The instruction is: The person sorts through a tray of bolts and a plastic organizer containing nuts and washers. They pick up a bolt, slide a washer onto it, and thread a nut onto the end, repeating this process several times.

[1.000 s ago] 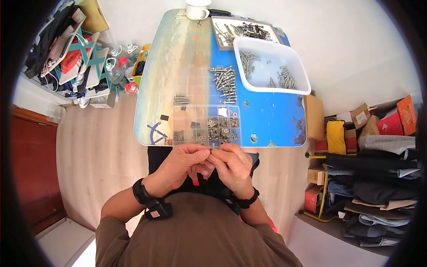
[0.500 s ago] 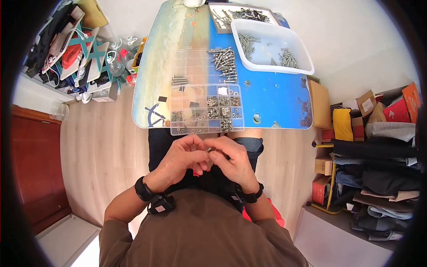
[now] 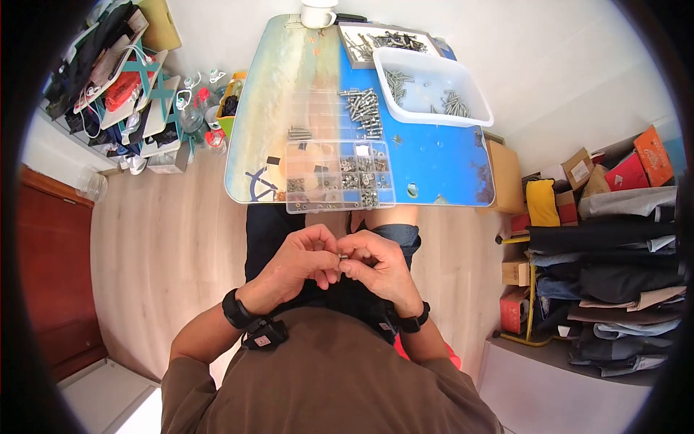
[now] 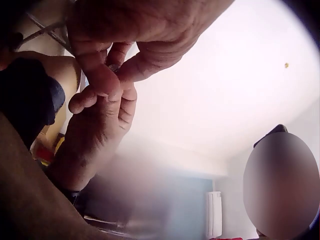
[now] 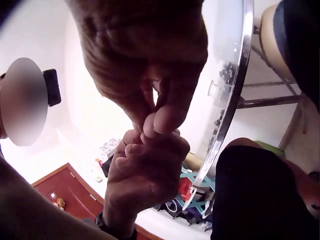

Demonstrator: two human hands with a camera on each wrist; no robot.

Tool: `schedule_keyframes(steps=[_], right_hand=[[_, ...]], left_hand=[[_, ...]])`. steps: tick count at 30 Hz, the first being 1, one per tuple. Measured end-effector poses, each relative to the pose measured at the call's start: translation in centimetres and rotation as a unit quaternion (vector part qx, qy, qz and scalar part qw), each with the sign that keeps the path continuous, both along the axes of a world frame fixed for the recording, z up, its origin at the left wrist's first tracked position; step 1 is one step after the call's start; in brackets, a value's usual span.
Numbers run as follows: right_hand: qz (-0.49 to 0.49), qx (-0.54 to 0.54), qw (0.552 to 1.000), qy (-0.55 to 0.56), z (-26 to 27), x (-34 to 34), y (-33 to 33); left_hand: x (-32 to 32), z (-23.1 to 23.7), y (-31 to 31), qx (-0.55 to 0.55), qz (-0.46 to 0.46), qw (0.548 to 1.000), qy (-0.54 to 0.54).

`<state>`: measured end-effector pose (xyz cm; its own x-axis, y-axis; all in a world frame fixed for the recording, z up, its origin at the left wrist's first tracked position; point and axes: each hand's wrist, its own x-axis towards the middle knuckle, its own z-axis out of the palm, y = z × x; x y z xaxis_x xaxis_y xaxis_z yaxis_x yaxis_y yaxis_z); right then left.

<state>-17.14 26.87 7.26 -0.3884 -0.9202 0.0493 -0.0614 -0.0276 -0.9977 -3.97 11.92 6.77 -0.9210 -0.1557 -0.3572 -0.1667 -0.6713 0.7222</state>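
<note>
Over the lap, just in front of the table edge, my left hand (image 3: 298, 262) and right hand (image 3: 379, 266) meet at their fingertips. Between them they pinch a small metal fastener (image 3: 343, 256), mostly covered by fingers; its exact kind I cannot tell. A glint of the metal piece (image 4: 114, 67) shows among the fingers in the left wrist view. Beyond the hands, a clear compartment box (image 3: 302, 153) overhangs the table's front edge, with nuts and washers (image 3: 350, 181) in several sections. Long bolts (image 3: 363, 112) lie in a pile on its opened lid (image 3: 318, 108).
A white plastic tub (image 3: 434, 121) holding loose screws stands at the back right of the table (image 3: 267, 94). Behind it is a shallow box (image 3: 352, 59) of dark and silver screws, near a white mug (image 3: 318, 16). Folded clothes (image 3: 614, 289) are stacked at the right.
Both hands have drawn back from the compartment box's front edge toward the body, fingertips still together. The small metal piece shows more clearly between them. The head view has shifted.
</note>
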Motion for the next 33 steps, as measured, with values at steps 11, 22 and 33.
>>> schedule_keyframes(steps=[11,22,33], right_hand=[[-0.014,0.0,0.996,0.083,0.9,1.1,0.1],[-0.075,-0.05,0.993,-0.082,0.8,1.3,-0.8],[-0.059,0.073,0.99,-0.103,-0.2,-0.3,-1.7]], left_hand=[[0.7,0.0,0.2,-0.034,-0.009,0.999,0.019],[0.7,0.3,-0.2,-0.077,0.021,0.991,0.111],[-0.6,0.3,-0.4,-0.237,0.075,0.965,0.086]])
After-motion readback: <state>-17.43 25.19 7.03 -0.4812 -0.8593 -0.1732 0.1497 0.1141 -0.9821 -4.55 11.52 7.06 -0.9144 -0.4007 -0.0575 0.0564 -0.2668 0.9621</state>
